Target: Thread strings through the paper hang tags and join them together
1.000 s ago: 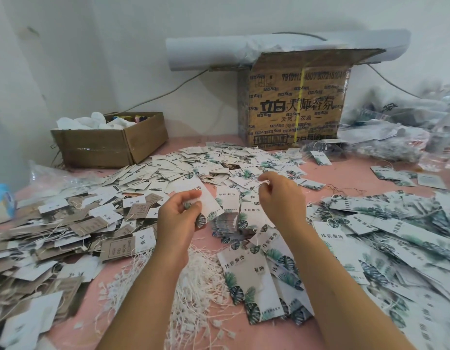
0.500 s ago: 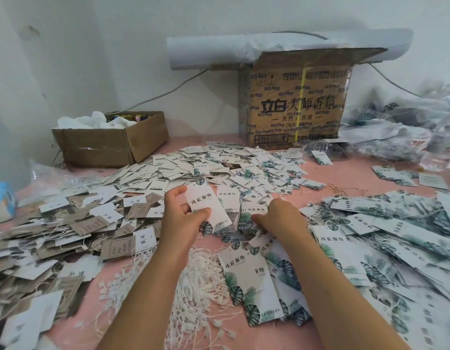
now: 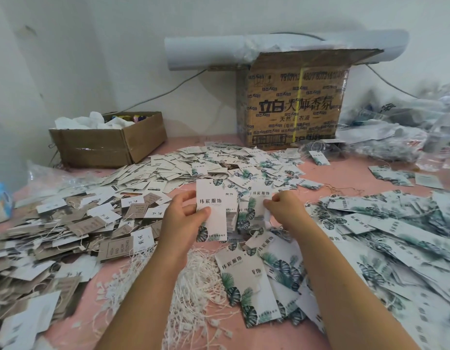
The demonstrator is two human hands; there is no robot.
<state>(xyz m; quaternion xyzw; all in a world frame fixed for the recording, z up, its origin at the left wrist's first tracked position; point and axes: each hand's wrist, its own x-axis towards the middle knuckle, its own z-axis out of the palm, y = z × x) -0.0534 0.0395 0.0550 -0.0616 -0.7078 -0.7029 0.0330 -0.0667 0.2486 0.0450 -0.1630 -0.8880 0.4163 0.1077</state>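
The surface (image 3: 345,178) carries three heaps of hang tags: the left heap (image 3: 54,231), the rear heap (image 3: 206,165) at centre, and the right heap (image 3: 395,236). The strings (image 3: 193,286) lie at front centre, between the left heap and the right heap. The small box (image 3: 110,145) stands at rear left. The large box (image 3: 292,107) stands behind the rear heap, with a paper roll (image 3: 206,53) on top. Plastic bags (image 3: 395,137) lie to its right.
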